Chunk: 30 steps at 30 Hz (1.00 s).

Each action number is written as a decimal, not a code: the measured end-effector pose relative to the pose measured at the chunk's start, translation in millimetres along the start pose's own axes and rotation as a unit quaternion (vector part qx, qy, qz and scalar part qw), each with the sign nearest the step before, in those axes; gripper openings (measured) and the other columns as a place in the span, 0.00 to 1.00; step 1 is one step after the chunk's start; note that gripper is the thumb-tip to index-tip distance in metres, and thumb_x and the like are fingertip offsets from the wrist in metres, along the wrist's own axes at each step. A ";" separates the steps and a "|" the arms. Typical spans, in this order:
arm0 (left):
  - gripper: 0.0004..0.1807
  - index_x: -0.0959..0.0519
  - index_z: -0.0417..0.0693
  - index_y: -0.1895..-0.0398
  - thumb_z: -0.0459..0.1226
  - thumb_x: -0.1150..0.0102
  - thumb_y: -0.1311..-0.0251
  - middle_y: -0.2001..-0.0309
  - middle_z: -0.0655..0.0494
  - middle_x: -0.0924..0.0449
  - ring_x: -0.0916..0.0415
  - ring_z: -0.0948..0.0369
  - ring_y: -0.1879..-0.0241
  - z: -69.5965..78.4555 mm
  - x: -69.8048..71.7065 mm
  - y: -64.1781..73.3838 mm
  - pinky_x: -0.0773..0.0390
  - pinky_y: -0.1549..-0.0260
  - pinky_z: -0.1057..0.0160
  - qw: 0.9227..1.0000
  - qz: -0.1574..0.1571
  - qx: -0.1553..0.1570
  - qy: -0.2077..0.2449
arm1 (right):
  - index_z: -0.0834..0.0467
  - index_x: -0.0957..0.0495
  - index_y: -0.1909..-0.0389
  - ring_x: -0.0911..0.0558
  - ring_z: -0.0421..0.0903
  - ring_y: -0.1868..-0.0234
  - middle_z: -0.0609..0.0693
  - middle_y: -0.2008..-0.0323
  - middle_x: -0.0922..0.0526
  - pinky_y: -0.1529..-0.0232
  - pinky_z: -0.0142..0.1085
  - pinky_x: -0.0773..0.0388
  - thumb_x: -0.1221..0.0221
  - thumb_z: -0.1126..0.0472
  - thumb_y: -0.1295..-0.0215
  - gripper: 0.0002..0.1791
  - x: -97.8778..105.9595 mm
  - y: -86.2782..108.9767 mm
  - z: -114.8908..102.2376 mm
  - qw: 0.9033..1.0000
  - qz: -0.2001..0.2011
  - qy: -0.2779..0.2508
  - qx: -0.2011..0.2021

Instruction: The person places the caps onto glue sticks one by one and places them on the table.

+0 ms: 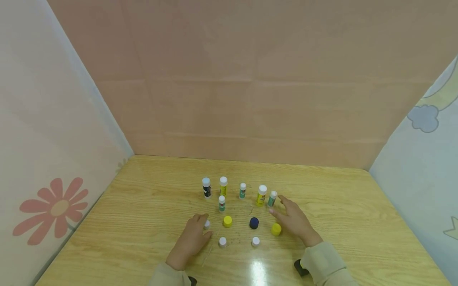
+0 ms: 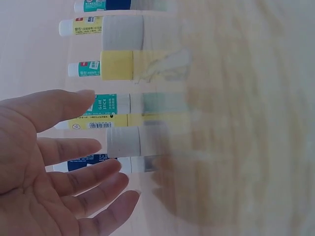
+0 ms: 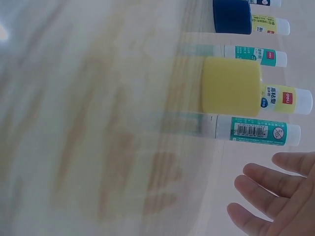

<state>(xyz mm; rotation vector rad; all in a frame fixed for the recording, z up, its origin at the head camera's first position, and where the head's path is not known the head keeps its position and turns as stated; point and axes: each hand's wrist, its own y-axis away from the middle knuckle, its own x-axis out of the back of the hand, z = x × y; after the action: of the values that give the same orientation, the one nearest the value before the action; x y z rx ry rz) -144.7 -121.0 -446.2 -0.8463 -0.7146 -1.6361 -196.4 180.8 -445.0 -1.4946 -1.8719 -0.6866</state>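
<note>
My left hand (image 1: pixel 193 234) is beside a small white cap (image 1: pixel 206 225), its fingers spread and holding nothing. In the left wrist view the index fingertip lies close to that white cap (image 2: pixel 123 141); whether it touches cannot be told. My right hand (image 1: pixel 294 218) is just right of a small green glue stick (image 1: pixel 272 199), fingers apart, with nothing in it. The right wrist view shows a gap between the fingers (image 3: pixel 266 179) and this green glue stick (image 3: pixel 258 130). A yellow cap (image 1: pixel 276 229) stands below the right thumb.
Upright glue sticks form a loose row: a dark one (image 1: pixel 206 190), yellow ones (image 1: pixel 223 188) (image 1: pixel 261 195) and a green one (image 1: pixel 242 192). Another green stick (image 1: pixel 222 205) stands nearer. Toward me are a yellow cap (image 1: pixel 227 221), a navy cap (image 1: pixel 254 223) and white caps (image 1: pixel 223 242) (image 1: pixel 255 241).
</note>
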 end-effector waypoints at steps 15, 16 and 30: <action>0.27 0.36 0.30 0.49 0.35 0.42 0.50 0.53 0.35 0.35 0.36 0.42 0.54 0.0 -0.6 0.1 0.31 0.58 0.49 1.000 0.008 -0.020 0.007 | 0.66 0.48 0.39 0.38 0.62 0.45 0.66 0.43 0.40 0.50 0.57 0.41 0.55 0.35 0.44 0.44 -1.2 -5.5 4.0 1.000 -0.006 -0.018 0.008; 0.27 0.36 0.30 0.49 0.35 0.42 0.50 0.53 0.35 0.35 0.37 0.42 0.53 0.1 -0.6 0.0 0.31 0.57 0.49 1.000 0.008 -0.019 0.008 | 0.66 0.48 0.39 0.38 0.62 0.45 0.66 0.43 0.40 0.50 0.57 0.42 0.55 0.35 0.45 0.44 -1.1 -5.6 3.8 1.000 -0.007 -0.020 0.006; 0.25 0.35 0.31 0.49 0.35 0.42 0.49 0.53 0.36 0.35 0.36 0.42 0.54 -1.2 -2.4 -2.8 0.32 0.57 0.49 1.000 0.002 -0.014 0.005 | 0.66 0.47 0.39 0.39 0.61 0.44 0.65 0.42 0.41 0.49 0.56 0.43 0.54 0.37 0.44 0.43 -0.5 -8.8 1.2 0.999 -0.010 -0.034 -0.007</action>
<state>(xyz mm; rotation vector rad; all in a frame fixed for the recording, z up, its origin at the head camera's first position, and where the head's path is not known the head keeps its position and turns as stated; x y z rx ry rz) -147.3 -120.0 -448.9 -0.8582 -0.6841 -1.6490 -205.1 179.5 -446.2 -1.5283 -1.9393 -0.6669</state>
